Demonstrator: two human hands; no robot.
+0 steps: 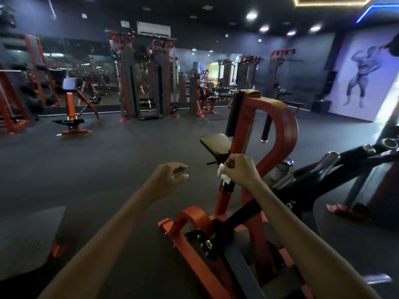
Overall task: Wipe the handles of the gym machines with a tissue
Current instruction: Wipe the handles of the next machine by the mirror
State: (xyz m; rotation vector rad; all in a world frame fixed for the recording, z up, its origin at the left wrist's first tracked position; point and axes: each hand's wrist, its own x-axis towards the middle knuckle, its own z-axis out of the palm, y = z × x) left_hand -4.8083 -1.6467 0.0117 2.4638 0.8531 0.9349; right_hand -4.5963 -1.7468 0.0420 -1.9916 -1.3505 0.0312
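Right hand (238, 169) is clenched around a crumpled white tissue (222, 173), fingers curled, wad poking out on the thumb side. It sits dead centre of the head view, in front of the red steel upright of the orange-red plate-loaded gym machine (280, 126); contact with the frame can't be confirmed from this angle.

Left hand (170, 178) hangs free at about 9 o'clock from the right hand, near but apart, fingers loosely curled, holding nothing.

Black foam-covered handle (266, 129) hangs off the machine's curved arm at 1 o'clock from the tissue, well apart. Black padded seat (213, 142) sits at 11 o'clock, just beyond the right hand. Black bar with chrome sleeves (328, 167) runs out at 3 o'clock.

Dark rubber floor (108, 152) all around. Grey padded cushion (28, 240) at 8 o'clock in the frame corner. Red-and-grey cable machines (142, 78) along the mirrored back wall at 11 o'clock, white wall air conditioner (153, 29) above them. Bodybuilder mural (362, 76) on the wall at 2 o'clock.

No readable brand, label or text anywhere: the small yellow sticker near the machine base is too blurred.
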